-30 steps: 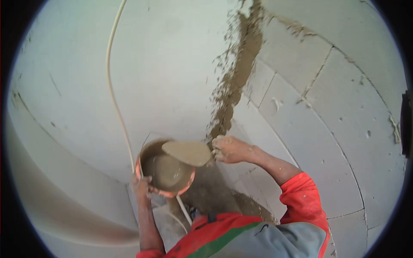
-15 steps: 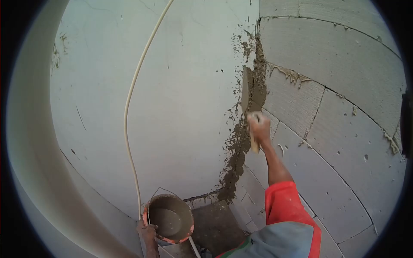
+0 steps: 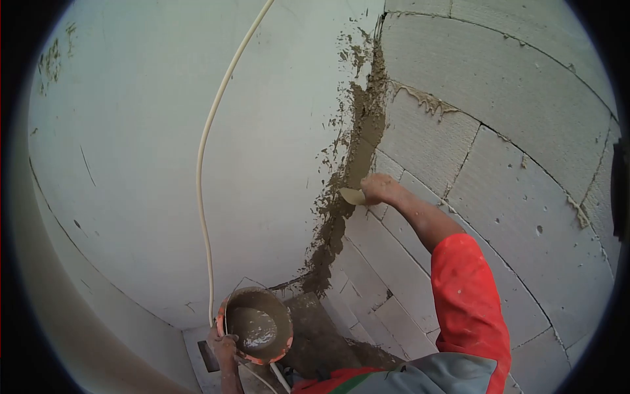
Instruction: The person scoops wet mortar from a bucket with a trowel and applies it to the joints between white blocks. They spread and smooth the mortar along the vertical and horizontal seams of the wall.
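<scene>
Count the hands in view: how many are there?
2. The left hand grips the rim of the mortar bucket at the bottom; the right hand holds a trowel at the mortared wall corner. No others show.

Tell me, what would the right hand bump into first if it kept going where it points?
Probably the brown strip of wet mortar: the right hand points its flat mortar-coated trowel left at it, almost touching, though depth is unclear.
</scene>
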Available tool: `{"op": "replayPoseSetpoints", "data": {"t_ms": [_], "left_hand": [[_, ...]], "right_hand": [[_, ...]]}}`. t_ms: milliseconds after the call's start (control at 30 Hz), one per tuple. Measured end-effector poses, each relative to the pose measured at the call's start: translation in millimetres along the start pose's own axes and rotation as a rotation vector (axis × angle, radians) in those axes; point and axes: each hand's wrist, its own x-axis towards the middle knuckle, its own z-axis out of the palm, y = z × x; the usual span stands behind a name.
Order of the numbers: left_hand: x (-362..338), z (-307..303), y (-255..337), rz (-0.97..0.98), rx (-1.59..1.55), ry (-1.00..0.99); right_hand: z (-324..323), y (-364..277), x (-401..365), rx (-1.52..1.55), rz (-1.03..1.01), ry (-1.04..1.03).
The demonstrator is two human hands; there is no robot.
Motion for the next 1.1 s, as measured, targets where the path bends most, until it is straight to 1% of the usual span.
{"op": "replayPoseSetpoints", "data": {"t_ms": [33, 100, 167, 233, 267, 300, 333, 367, 400, 433, 467, 500, 600, 633, 667, 700, 767, 800, 833, 900, 967, 1000, 1067, 1100], "left_hand": [[6, 2, -15, 0.032, 0.017, 0.000], [10, 6, -21, 0.025, 0.040, 0.027], [14, 6, -39, 0.087, 0.054, 0.059], [18, 7, -49, 0.140, 0.051, 0.064], [16, 5, -50, 0.159, 0.044, 0.047], [12, 5, -40, 0.136, 0.050, 0.038], [8, 4, -30, 0.113, 0.055, 0.028], [-7, 4, -2, 0.043, 0.078, 0.022], [-13, 3, 13, -0.028, 0.103, 0.013], [-2, -4, -5, 0.019, 0.272, -0.034], [16, -15, -40, 0.069, 0.439, -0.082], [29, -21, -61, 0.124, 0.604, -0.128], [32, -25, -68, 0.241, 0.866, -0.013], [19, -21, -42, 0.186, 0.826, -0.028], [-6, -20, 8, 0.127, 0.793, -0.046], [-24, -23, 45, 0.067, 0.763, -0.065], [-39, -32, 73, -0.049, 0.540, -0.145], [-40, -34, 80, -0.098, 0.425, -0.179], [-29, -37, 59, 0.043, 0.509, -0.123], [9, -49, -20, 0.325, 0.673, -0.004], [23, -53, -58, 0.396, 0.593, 0.065], [27, -55, -63, 0.433, 0.554, 0.102], [-3, -52, -7, 0.118, 0.307, 0.049], [-22, -50, 26, -0.038, 0.185, 0.036]], "right_hand": [[-12, 9, 15, -0.064, 0.047, 0.033], [-93, 4, -5, -0.143, 0.121, 0.078], [-137, 34, 19, -0.144, 0.229, 0.079], [-199, 47, -1, -0.183, 0.293, 0.142], [-222, 55, -6, -0.169, 0.360, 0.165], [-243, 63, -10, -0.155, 0.426, 0.193], [-261, 69, -18, -0.140, 0.435, 0.271], [-276, 72, -26, -0.123, 0.444, 0.344], [-291, 73, -32, -0.087, 0.480, 0.350], [-304, 75, -40, -0.048, 0.519, 0.352], [-309, 76, -46, -0.010, 0.561, 0.355], [-311, 77, -49, -0.014, 0.572, 0.380], [-309, 72, -53, -0.018, 0.591, 0.470], [-306, 70, -53, -0.023, 0.592, 0.508], [-300, 69, -54, -0.023, 0.594, 0.537], [-297, 68, -55, -0.035, 0.595, 0.548], [-287, 71, -62, -0.062, 0.600, 0.566], [-283, 73, -64, -0.072, 0.591, 0.612], [-277, 76, -65, -0.082, 0.582, 0.658], [-265, 78, -69, -0.117, 0.545, 0.742], [-253, 80, -77, -0.171, 0.491, 0.823], [-247, 77, -81, -0.153, 0.475, 0.828], [-235, 71, -90, -0.123, 0.441, 0.841], [-226, 69, -92, -0.047, 0.400, 0.880]]}}
